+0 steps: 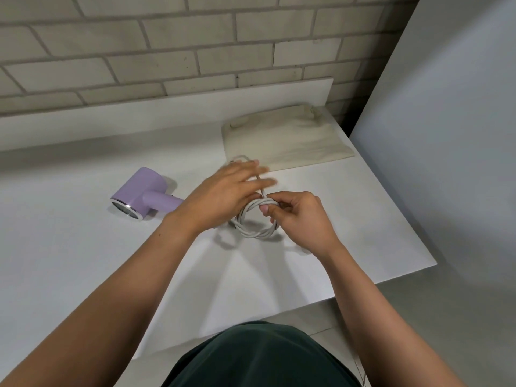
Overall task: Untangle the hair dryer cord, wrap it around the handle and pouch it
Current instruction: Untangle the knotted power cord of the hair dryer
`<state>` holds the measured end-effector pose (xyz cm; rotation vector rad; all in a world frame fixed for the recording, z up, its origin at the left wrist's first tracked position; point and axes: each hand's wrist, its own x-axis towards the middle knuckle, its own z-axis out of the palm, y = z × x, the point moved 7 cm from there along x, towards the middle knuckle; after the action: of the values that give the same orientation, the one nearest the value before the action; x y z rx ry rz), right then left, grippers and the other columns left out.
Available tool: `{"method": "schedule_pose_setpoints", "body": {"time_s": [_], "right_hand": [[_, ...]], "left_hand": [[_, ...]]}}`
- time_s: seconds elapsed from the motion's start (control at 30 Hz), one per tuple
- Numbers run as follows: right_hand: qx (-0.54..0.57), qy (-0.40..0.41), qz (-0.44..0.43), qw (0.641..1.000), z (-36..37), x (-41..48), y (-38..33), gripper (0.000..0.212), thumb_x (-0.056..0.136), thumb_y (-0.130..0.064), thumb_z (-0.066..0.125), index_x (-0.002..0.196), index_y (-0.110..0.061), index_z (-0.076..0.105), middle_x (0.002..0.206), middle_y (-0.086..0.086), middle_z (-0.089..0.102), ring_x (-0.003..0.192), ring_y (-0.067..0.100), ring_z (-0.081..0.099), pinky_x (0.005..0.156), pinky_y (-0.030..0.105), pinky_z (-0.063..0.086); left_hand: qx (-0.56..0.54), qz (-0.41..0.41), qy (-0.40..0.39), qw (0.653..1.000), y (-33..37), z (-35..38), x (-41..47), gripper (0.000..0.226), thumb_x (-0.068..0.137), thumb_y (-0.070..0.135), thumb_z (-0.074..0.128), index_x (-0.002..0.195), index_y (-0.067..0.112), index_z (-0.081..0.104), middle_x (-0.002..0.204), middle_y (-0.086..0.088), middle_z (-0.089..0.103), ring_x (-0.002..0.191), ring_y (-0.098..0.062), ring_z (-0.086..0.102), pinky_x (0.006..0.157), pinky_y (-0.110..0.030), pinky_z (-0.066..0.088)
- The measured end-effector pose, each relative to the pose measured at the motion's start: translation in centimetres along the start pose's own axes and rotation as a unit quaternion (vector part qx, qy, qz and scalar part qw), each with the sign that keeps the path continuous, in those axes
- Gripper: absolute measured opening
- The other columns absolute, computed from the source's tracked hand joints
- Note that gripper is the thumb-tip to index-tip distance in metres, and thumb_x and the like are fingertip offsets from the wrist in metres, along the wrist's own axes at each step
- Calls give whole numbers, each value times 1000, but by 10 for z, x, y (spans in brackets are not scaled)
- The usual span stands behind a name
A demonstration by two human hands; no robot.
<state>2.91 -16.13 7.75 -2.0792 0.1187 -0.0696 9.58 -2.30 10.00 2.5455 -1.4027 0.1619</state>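
A lilac hair dryer (139,196) lies on its side on the white table (83,261), nozzle end towards me, handle pointing right. Its white cord (251,230) is twisted into a round coil just right of the handle. My right hand (298,216) pinches the coil's far side between thumb and fingers. My left hand (226,195) hovers blurred over the coil's left part, fingers spread, with a strand of cord running under them towards the pouch; whether it grips the strand is unclear. A flat cream cloth pouch (287,138) lies behind the hands.
A grey brick wall (167,46) and a low white ledge (139,118) run along the table's far side. A pale panel (446,135) stands close on the right. The table's right edge runs diagonally beside my right forearm.
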Motion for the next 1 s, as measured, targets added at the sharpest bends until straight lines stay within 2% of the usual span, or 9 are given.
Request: {"method": "schedule_pose_setpoints", "body": {"time_s": [0.2,0.33,0.4,0.5,0.57,0.67,0.83,0.93,1.0], "right_hand": [[39,25,21,999,-5,0,-4,11,94,-27,74,84,-25,80,76,-6,75,70,23,70,75,41,58],[51,19,37,998,-4,-1,-2,10,93,-28,74,84,-27,79,76,-6,75,73,23,72,77,45,60],[55,8,40,998,0,-2,-2,11,93,-26,74,83,-26,79,76,-5,75,72,23,72,78,47,60],[42,5,45,998,2,-2,1,12,93,-24,74,83,-26,79,75,-8,76,74,19,73,79,44,60],[37,4,51,998,1,-3,5,12,93,-25,74,82,-26,80,75,-9,76,75,18,72,81,44,60],[34,7,54,998,0,-4,7,14,93,-27,74,81,-24,80,75,-6,76,78,23,71,82,46,58],[60,25,60,996,-6,-5,4,14,94,-29,73,82,-24,80,75,-9,75,69,22,68,74,36,57],[78,22,56,995,-7,-4,-4,14,95,-28,73,84,-22,80,79,-4,76,62,18,66,64,28,53],[85,12,50,995,-5,-2,-8,12,94,-29,73,85,-24,80,82,-2,77,70,19,69,71,33,56]], "left_hand": [[63,-68,73,993,-8,-17,-1,38,103,43,43,110,24,75,107,5,77,105,-21,72,108,-41,46],[55,-248,110,961,-38,-33,-7,31,108,35,44,107,18,70,95,-6,74,91,-36,66,70,-39,47],[66,-279,85,954,-46,-26,-8,36,109,38,39,106,18,67,96,-6,74,89,-39,64,65,-36,42],[4,-245,84,966,-44,-14,-3,34,107,34,47,134,20,61,125,-9,69,109,-38,63,85,-43,51],[-19,-140,69,988,-29,-10,1,50,102,34,56,150,22,48,147,-9,55,129,-33,54,105,-45,44],[-3,-1,23,1000,-8,-4,6,45,101,49,46,136,26,64,139,-1,62,131,-23,54,116,-46,33],[95,-61,72,991,-16,-17,8,48,101,50,35,108,27,76,94,3,77,106,-23,68,118,-50,27],[113,-158,93,977,-30,-27,2,48,103,47,32,105,24,74,82,-1,75,92,-28,69,115,-50,28],[102,-192,86,972,-31,-22,1,45,105,45,32,106,23,72,81,-1,75,91,-30,68,113,-49,30]]}}
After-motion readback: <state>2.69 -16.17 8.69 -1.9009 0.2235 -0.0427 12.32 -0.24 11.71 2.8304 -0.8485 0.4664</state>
